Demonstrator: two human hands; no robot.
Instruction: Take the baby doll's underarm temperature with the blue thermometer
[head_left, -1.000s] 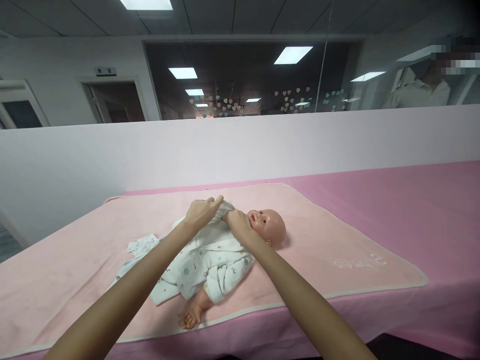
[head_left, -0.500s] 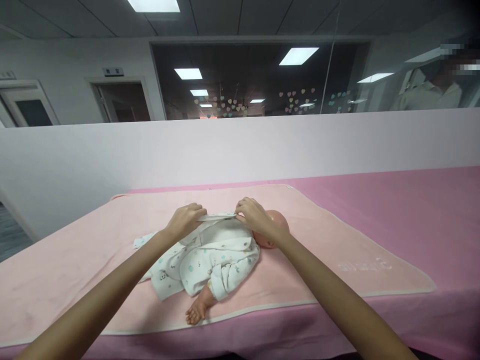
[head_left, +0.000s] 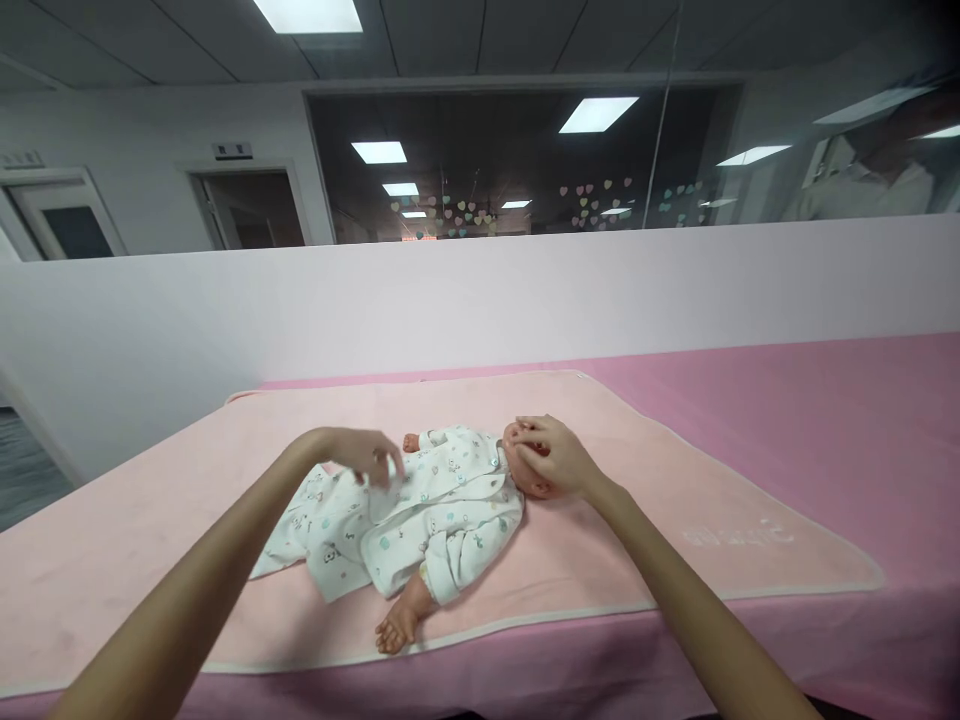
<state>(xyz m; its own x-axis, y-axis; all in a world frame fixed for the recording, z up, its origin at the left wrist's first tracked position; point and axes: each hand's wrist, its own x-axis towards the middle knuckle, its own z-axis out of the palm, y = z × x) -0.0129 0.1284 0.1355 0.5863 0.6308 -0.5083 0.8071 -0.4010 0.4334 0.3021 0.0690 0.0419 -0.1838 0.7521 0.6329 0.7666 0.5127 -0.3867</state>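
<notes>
A baby doll lies on its back, its head to the right. It wears a white printed baby shirt with snaps down the front, and matching cloth covers its legs. One doll hand rests at the near side; the other shows at the far side. Over the shirt's lower part hangs my left hand, fingers bent, apart and slightly blurred, holding nothing. My right hand is open at the doll's head, its fingers over the face; whether they touch is unclear.
Under the doll is a peach blanket with pale edging, spread on a pink table cover. A low white wall runs behind. Above it, a glass pane reflects ceiling lights and a person at the right.
Both hands have let go of the shirt's front edge, which now lies flat on the doll. My left hand moved down and slightly left, my right hand rightward to the head. The doll's far hand now shows.
</notes>
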